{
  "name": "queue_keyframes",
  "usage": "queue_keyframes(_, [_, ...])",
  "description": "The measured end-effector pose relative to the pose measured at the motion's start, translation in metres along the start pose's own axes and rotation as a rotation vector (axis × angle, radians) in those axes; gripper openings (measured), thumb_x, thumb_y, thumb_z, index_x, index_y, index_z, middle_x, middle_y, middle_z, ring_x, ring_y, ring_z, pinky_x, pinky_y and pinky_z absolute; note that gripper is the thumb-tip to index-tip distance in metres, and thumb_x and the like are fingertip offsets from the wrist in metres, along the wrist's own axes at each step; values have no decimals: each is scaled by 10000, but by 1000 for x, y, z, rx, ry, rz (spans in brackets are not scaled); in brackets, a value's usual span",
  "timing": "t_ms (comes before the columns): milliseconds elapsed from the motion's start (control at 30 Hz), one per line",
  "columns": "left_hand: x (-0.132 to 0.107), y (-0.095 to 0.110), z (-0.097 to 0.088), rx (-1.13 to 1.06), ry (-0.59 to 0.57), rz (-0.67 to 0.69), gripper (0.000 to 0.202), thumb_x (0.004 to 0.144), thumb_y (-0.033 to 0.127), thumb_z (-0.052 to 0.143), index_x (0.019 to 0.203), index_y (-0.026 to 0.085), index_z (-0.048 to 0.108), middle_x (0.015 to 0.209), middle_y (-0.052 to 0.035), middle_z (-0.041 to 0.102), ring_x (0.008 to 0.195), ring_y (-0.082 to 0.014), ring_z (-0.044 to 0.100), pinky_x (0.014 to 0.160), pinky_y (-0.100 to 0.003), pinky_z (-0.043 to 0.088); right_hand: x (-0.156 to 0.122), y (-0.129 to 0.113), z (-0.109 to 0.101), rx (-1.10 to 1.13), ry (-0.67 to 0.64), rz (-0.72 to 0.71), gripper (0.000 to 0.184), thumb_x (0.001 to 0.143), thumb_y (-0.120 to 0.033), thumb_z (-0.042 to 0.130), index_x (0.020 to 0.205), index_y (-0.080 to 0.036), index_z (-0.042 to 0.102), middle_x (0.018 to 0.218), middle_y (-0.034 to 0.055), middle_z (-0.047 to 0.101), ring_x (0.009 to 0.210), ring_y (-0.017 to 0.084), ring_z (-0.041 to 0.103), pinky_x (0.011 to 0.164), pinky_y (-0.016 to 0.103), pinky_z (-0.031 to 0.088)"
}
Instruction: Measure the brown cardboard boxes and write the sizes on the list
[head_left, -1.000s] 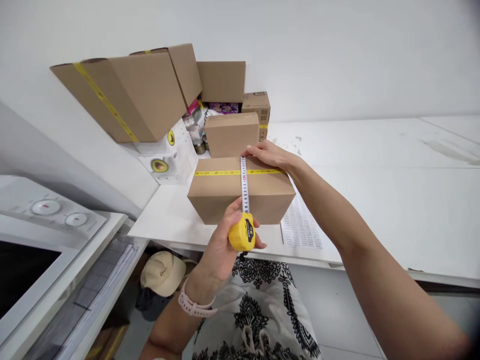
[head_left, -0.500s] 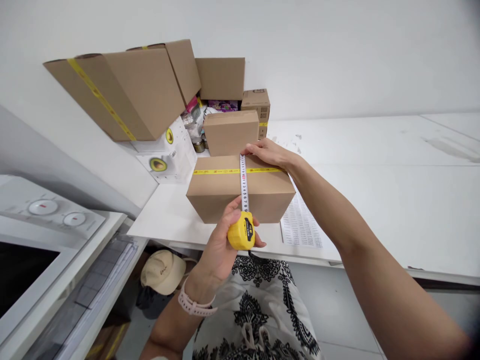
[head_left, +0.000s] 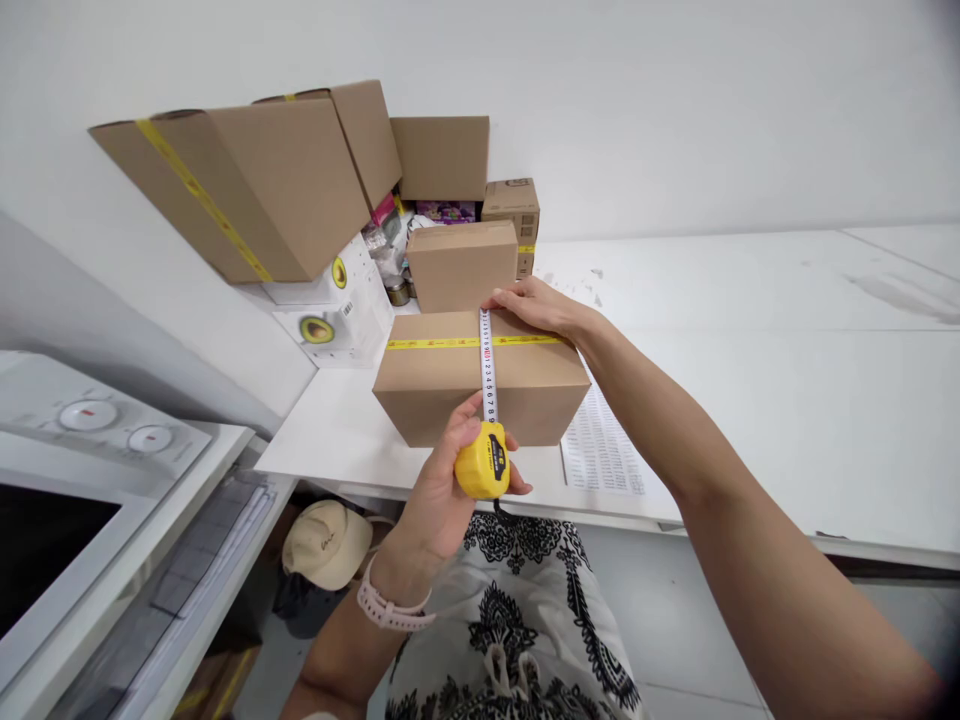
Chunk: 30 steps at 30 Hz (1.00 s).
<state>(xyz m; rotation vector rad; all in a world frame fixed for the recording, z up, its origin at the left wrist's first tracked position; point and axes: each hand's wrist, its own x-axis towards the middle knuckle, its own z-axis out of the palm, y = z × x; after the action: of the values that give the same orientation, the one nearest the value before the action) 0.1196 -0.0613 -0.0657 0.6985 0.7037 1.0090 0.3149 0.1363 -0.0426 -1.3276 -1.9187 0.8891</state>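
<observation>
Tape measure (head_left: 482, 460): yellow case with a dark label, held in the left hand (head_left: 441, 500) just off the box's near side.
Blade (head_left: 487, 375): white, dark figures and a red mark, running straight across the top; its far end is at the right hand (head_left: 538, 305), by the back edge.
Cardboard box (head_left: 431, 378): plain brown, looks closed from here, printed yellow packing tape (head_left: 435, 344) lengthwise along its top, long side facing the person.
</observation>
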Motion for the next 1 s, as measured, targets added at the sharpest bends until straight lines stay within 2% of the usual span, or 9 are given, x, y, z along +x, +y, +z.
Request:
queue_keyframes(133, [0,0,1,-11,2,1,564,887,392,610,1373,188,409,863,-21,652,607,-173,666,698,-409,602,-1,-1,0,2,-6,24,375,929,-483,541,920,-207,794,860,41,747,690,184,623,637,296,470])
queue_keyframes(233, [1,1,1,4,8,-13,575,879,400,615,1373,192,409,875,-23,650,615,-173,664,680,-410,607,-2,-1,1,-13,19,-17,352,894,-482,597,870,-189,789,805,36,731,675,176,606,620,291,458])
queue_keyframes(367, [1,2,0,75,15,10,588,852,339,650,1377,206,419,903,-25,644,646,-164,655,596,-325,588,-5,-3,3,3,68,-92,302,804,-447,712,799,-152,779,749,42,720,688,171,603,625,289,465])
queue_keyframes(500, [-7,3,1,109,-90,31,519,865,321,646,1341,231,460,962,-42,646,695,-164,650,590,-310,588,-11,-11,-2,216,109,-151,216,724,-334,807,814,-141,770,814,60,739,744,166,642,707,312,530])
queue_keyframes(633, [-20,-1,3,131,-179,-21,443,861,318,669,1269,244,512,987,-51,641,725,-168,646,605,-314,593,-32,-20,-23,441,193,-179,207,722,-234,824,892,-137,757,850,51,721,835,177,687,772,348,573])
queue_keyframes(733, [-30,-13,0,155,-208,-81,427,841,313,693,1230,233,534,990,-59,643,730,-165,633,616,-310,583,-71,-22,-42,534,271,-153,189,738,-199,815,908,-163,743,851,33,704,857,188,700,718,348,591])
queue_keyframes(833, [-35,-32,-8,188,-249,-144,388,844,302,695,1195,222,552,1023,-72,651,762,-160,619,664,-310,570,-132,-19,-50,532,412,-150,170,722,-160,831,852,-209,732,841,24,699,836,191,696,690,361,600])
queue_keyframes(933, [-35,-51,-14,259,-332,-209,428,835,301,720,1223,218,559,1093,-92,657,795,-156,600,708,-306,542,-203,-13,-31,449,562,-159,163,737,-152,830,816,-265,743,807,27,703,711,163,660,631,369,588])
queue_keyframes(1000, [-32,-63,-13,319,-384,-257,612,819,308,747,1369,243,488,1167,-113,648,821,-167,592,705,-307,521,-243,-8,-4,409,547,-154,164,773,-164,803,831,-310,756,829,28,717,683,160,651,580,362,572])
